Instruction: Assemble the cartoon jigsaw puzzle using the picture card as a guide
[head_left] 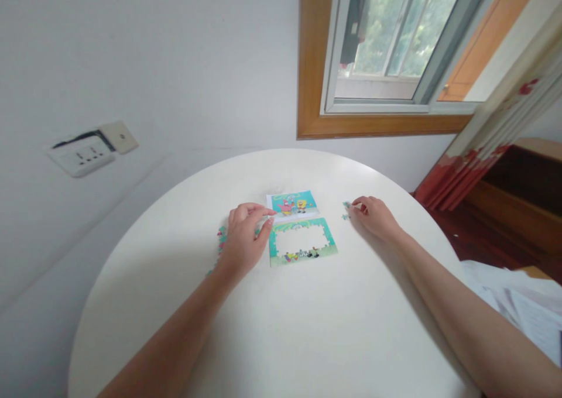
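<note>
A jigsaw puzzle frame [302, 257] with a cartoon border and a white middle lies flat on the table. Just beyond it lies a cartoon picture card [302, 198], its near edge close to the frame. My left hand [244, 234] is at their left side, thumb and index finger apart, the fingertips by the card's lower left corner. Loose puzzle pieces [222, 234] are partly hidden under and beside this hand. To the right of the frame, my right hand [372, 213] has its fingers closed on a small puzzle piece [346, 205]. Another loose piece [345, 217] lies just below it.
The round white table [307, 328] stands against the wall, below a wood-framed window [386, 120]. A wall socket [83, 155] is at the left. On the right are a red and cream curtain [465, 164], a wooden cabinet [504, 210] and some white sheets [513, 304].
</note>
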{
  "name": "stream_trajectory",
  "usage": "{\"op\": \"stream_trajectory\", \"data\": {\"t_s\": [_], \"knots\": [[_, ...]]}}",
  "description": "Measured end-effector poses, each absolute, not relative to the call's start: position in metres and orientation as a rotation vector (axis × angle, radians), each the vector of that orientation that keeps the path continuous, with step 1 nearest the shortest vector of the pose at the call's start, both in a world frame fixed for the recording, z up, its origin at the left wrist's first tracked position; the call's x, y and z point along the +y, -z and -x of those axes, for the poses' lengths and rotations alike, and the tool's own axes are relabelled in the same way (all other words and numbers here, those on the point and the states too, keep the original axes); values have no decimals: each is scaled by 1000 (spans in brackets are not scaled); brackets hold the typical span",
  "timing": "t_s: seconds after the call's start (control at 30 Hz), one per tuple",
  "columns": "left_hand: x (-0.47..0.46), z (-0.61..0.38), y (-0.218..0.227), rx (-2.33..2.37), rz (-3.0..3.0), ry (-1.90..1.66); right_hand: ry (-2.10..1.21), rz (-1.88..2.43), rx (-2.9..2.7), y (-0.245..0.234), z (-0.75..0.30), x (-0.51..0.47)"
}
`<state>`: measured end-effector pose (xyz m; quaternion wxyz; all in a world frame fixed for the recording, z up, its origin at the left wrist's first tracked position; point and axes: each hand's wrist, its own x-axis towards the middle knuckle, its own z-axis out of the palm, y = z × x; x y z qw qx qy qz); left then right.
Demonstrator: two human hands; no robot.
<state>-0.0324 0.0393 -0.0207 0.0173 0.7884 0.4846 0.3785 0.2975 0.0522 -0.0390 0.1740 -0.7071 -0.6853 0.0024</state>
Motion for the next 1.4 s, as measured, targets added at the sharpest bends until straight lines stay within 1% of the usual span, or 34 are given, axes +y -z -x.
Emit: {"op": "stream_trajectory", "data": {"t_s": [0.23,0.5,0.63,0.77,1.07,1.2,1.4], "knots": [[39,33,20,1469,-2436,-1199,37,1994,-1797,51,-296,63],[39,32,22,1445,-2454,-1204,-145,1911,-1704,53,-293,71],[40,32,25,1433,-2471,-1205,-246,1789,-1613,47,-287,66],[40,32,24,1449,-2467,-1206,-254,1676,-1560,43,-287,60],[46,47,16,1609,-2412,-1211,-203,1839,-1619,47,-295,61],[48,55,14,1565,-2434,-982,-179,1843,-1655,47,-295,61],[39,59,6,1186,-2529,-502,-72,1845,-1722,56,-305,68]]}}
